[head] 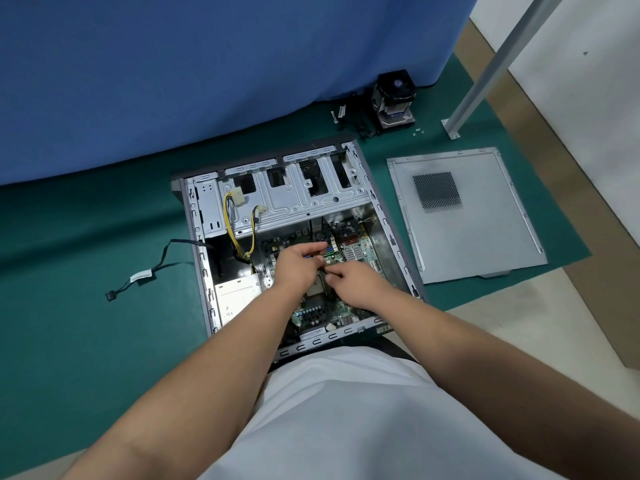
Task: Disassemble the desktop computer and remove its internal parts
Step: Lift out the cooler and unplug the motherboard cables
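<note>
The open desktop case (202, 258) lies on its side on a green mat. Its green motherboard (360, 251) is exposed. Both my hands are inside, over the middle of the board. My left hand (296, 266) has its fingers curled near the blue slots. My right hand (355, 284) meets it from the right. Thumb and fingers of both pinch a thin black part (322, 273) just above the pale CPU socket (317, 283). My hands hide most of that part.
The removed side panel (467, 216) lies right of the case. A CPU cooler (394, 98) and loose screws (417, 131) sit behind. A black cable (138, 275) trails left. The power supply (239, 296), yellow wires (239, 216) and drive cage (294, 195) remain inside.
</note>
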`<state>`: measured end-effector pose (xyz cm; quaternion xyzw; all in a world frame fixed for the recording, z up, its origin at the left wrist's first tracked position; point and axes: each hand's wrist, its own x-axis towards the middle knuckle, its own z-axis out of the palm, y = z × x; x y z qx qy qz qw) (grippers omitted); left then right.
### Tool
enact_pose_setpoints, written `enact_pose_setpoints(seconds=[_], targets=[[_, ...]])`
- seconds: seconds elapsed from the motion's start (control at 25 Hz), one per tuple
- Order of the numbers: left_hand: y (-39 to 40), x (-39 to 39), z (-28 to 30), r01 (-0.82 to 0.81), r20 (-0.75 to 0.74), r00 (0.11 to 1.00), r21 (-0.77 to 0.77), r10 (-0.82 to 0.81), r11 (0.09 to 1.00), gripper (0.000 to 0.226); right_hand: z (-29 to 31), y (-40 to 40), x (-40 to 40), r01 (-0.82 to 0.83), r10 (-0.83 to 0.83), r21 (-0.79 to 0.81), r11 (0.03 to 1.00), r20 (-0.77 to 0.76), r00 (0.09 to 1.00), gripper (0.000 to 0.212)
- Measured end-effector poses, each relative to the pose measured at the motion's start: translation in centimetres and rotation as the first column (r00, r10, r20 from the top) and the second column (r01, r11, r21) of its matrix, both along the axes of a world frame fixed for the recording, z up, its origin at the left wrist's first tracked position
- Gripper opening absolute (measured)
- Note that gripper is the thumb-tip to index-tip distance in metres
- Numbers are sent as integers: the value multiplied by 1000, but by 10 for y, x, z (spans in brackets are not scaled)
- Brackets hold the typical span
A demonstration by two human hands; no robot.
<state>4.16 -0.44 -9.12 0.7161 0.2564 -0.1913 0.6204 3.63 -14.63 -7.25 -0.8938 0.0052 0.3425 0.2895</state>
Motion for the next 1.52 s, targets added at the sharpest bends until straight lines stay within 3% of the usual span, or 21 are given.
enact_pose_setpoints(seconds=[0.12,0.2,0.32,0.44,0.56,0.68,0.84,1.04,1.32,1.52], targets=[[-2,-1,3,72,68,994,135,-82,988,26,5,-5,4,122,-98,-59,991,315,944,32],[-3,-2,6,93,104,988,187,-114,978,22,9,-5,9,33,-34,9,999,416,909,40],[-1,-3,8,74,160,982,177,-103,981,17,13,0,18,-161,152,-7,987,359,921,55],[1,-3,11,81,175,978,156,-109,984,28,11,1,28,-218,255,-146,965,325,911,40],[5,-2,12,98,178,975,205,-136,974,25,13,-6,37,-172,255,-234,957,397,882,19],[13,-6,11,150,172,962,318,-212,936,14,13,-14,39,-137,216,-198,971,463,860,22],[16,-8,13,173,168,957,320,-235,932,22,13,-16,32,-128,194,-172,977,450,872,23],[16,-4,22,280,184,906,417,-382,865,19,21,-12,31,-205,231,-106,973,447,864,21],[27,-3,25,310,203,864,509,-461,803,16,37,-20,47,150,-145,38,988,567,811,14],[41,1,24,337,273,780,575,-563,745,17,54,-12,81,228,-175,-31,973,543,821,10]])
